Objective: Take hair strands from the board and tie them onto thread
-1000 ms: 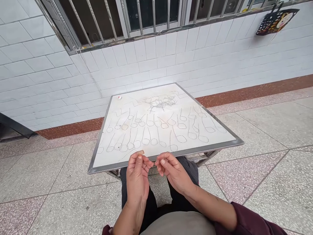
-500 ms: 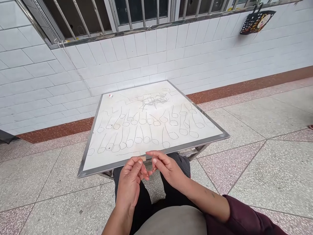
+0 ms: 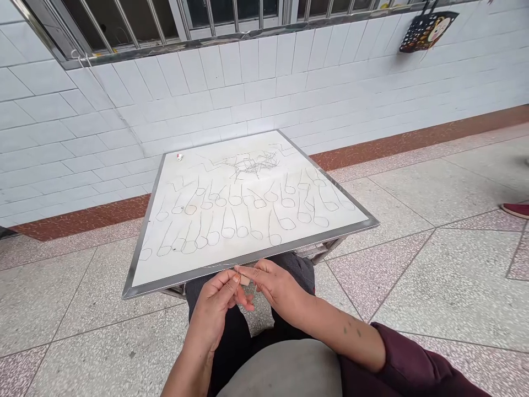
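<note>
Pinched between the thumb and forefinger of my left hand point(image 3: 215, 303) is a small tan block point(image 3: 244, 280), with a thin wire against it. The wire's far length runs left along the table's front edge. My right hand point(image 3: 278, 286) meets the left one, its forefinger laid across the wire at the block and its other fingers curled. Its thumb is mostly hidden. On the white table point(image 3: 149, 275) in front lie rows of thin wires, each bent into a round loop point(image 3: 275, 239) with a long tail.
A tangled heap of wires point(image 3: 256, 164) lies toward the back of the table. A small white and red item point(image 3: 179, 157) sits at its far left corner. Behind stands a tiled wall point(image 3: 185, 110) with a hanging dotted bag point(image 3: 427, 32). A red shoe point(image 3: 514, 209) shows at right.
My right hand has come in against the left, its forefinger now on the wire at the block. The view has shifted slightly, and a shoe has come into sight at right.
</note>
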Tool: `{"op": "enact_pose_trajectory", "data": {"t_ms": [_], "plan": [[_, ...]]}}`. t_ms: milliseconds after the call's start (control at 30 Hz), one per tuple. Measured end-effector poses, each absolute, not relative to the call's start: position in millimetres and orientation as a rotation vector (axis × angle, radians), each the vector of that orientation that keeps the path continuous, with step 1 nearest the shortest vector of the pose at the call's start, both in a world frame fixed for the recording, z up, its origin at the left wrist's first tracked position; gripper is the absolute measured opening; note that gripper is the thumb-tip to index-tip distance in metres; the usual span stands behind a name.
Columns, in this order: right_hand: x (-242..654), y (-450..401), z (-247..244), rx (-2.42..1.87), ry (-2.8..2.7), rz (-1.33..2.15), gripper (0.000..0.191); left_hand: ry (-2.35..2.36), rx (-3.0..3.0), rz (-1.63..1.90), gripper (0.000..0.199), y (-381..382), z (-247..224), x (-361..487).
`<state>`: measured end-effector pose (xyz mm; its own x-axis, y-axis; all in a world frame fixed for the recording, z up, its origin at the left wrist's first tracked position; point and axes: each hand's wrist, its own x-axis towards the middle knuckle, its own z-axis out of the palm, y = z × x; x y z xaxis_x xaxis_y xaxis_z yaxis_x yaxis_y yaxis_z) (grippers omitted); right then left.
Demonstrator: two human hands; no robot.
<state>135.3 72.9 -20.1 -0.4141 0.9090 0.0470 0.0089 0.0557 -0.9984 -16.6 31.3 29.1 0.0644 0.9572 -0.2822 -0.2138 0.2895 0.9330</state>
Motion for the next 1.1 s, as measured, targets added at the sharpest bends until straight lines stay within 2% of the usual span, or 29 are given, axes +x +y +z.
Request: {"op": "enact_pose_trajectory", "data": {"t_ms": [133,267,467,667,933,1100], "plan": [[134,72,-22,-0.946,-1.573,1.393,0.038,1.192,0.884,1.055,0.033,32,27,-18],[142,73,-27,-0.878,-1.694,1.257,0.025,1.247,0.967,1.042,0.033,32,25,-18],[151,75,-29,-0.705,-2.109,0.748,0.047,1.284,1.034,0.993,0.033,31,22,-19],[151,74,-34,-0.684,-2.152,0.687,0.044,1.319,1.033,0.968,0.030,30,28,-17],[152,85,-16,-0.819,-1.799,1.171,0.022,1.396,1.090,0.995,0.025,25,14,-10],[157,101,-4,-0.659,-1.476,2.000,0.020,1.310,1.054,0.971,0.024,20,13,-2]]}}
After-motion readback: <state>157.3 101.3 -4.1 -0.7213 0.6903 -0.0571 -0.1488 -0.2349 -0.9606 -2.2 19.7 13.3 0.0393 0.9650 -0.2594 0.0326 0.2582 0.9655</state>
